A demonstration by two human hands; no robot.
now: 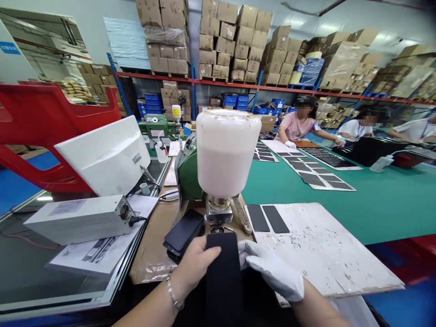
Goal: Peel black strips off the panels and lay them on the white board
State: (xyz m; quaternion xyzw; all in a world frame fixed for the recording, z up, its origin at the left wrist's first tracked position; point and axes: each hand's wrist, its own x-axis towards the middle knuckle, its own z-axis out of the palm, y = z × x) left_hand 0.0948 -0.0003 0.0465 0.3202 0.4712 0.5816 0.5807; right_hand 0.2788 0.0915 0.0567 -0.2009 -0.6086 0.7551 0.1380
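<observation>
My left hand [193,263], bare with a bracelet at the wrist, grips a black rectangular panel [223,277] by its left edge, thumb on top. On the panel's right edge my right hand [269,268], in a white glove, has its fingers curled against it. The panel's far end lies at the metal head [219,214] of a green machine [189,175]. Above that head stands a big translucent bottle [227,154] partly filled with whitish liquid. Left of the head is a stack of black panels [184,232]. Two black pieces [267,219] lie flat on the right.
A stained white board [327,254] lies to the right, beside a green table [384,206] with sheets of black pieces [318,172]. Several co-workers sit along that table. A white monitor [105,156] and a grey power box [80,219] stand left. Shelves of cartons [235,41] line the back.
</observation>
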